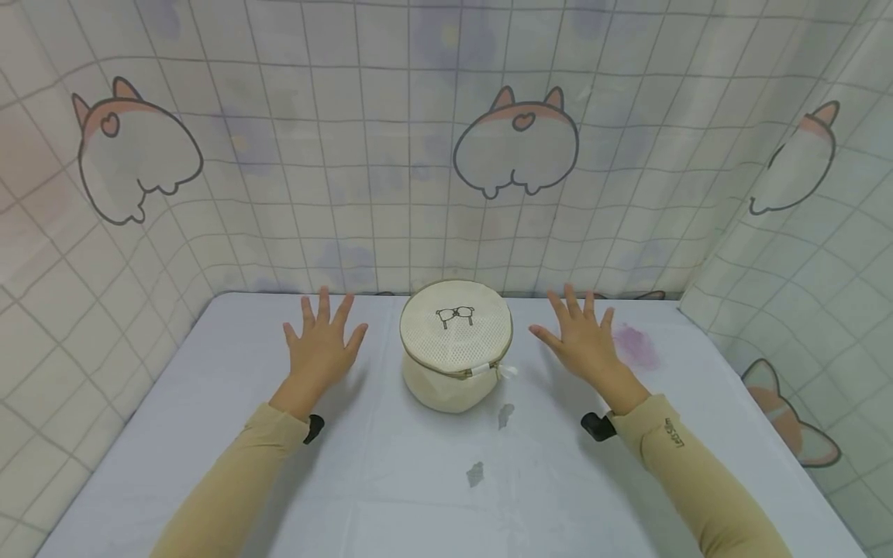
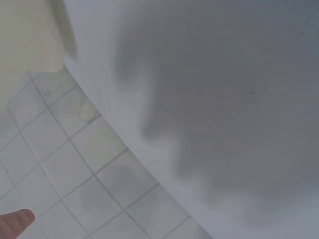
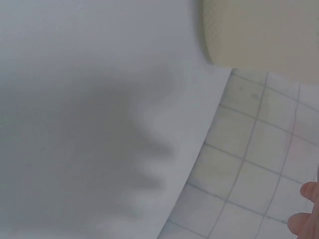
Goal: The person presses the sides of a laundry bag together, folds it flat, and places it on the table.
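A round cream pouch (image 1: 446, 391) stands near the far edge of the white worktop (image 1: 391, 496), midway between the two hands and touched by neither. Its mesh lid is zipped round the rim and bears a drawing of glasses (image 1: 456, 315); a pale tag (image 1: 508, 372) sticks out at the front right. The left hand (image 1: 319, 353) hangs just beside it, palm down, fingers released and splayed wide, a shadow on the surface below. The right hand (image 1: 587, 345) mirrors this on the other side, its fingers likewise spread and released. A black device (image 1: 598, 426) shows under the right cuff. Two grey patches (image 1: 475, 473) lie in front of the pouch, and a pink stain (image 1: 636, 346) sits beyond the right hand. Behind hangs a checked curtain (image 1: 391, 155) printed with cartoon animals
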Tool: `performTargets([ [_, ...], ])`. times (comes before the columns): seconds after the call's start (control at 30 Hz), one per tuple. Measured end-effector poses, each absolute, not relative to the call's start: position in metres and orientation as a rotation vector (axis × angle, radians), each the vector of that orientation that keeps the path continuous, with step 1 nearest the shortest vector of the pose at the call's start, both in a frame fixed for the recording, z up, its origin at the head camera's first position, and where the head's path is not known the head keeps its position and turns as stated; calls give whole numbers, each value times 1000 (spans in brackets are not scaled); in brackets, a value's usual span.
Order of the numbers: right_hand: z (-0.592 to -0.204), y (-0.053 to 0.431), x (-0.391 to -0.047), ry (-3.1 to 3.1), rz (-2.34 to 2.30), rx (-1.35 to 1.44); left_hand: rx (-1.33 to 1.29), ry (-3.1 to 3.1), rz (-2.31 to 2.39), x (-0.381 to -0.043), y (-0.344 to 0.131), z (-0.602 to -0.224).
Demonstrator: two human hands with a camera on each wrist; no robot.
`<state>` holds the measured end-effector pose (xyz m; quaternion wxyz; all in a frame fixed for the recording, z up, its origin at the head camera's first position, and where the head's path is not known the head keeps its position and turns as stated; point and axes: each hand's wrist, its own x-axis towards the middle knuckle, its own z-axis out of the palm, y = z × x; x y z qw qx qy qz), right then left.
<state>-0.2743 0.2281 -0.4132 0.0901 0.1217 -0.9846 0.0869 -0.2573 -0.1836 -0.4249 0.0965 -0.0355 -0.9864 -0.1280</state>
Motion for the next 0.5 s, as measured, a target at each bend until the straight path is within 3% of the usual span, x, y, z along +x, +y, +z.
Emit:
performTargets([
  [0.5, -402, 216, -267, -2890, 271, 417, -181, -2855, -385, -249, -175, -414],
])
